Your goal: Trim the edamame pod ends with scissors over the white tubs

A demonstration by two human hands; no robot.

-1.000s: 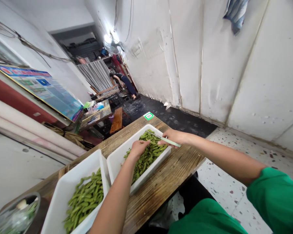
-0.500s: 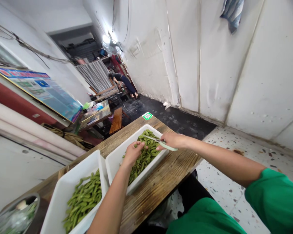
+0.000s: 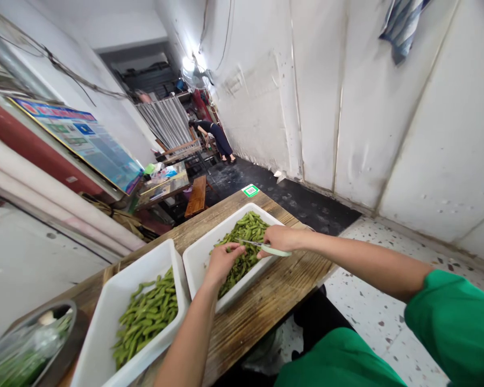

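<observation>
Head view: right hand wraps its grip round scissors; left hand is curled, its closure and contents unclear.

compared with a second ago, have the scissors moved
Yes. Judged against the green-and-white sticker on the wooden table, the scissors have shifted away from it, down the picture, nearer to the camera wearer.

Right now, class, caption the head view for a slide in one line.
Right hand holds scissors over green pods in a white tray, left hand close to the blades.
</observation>
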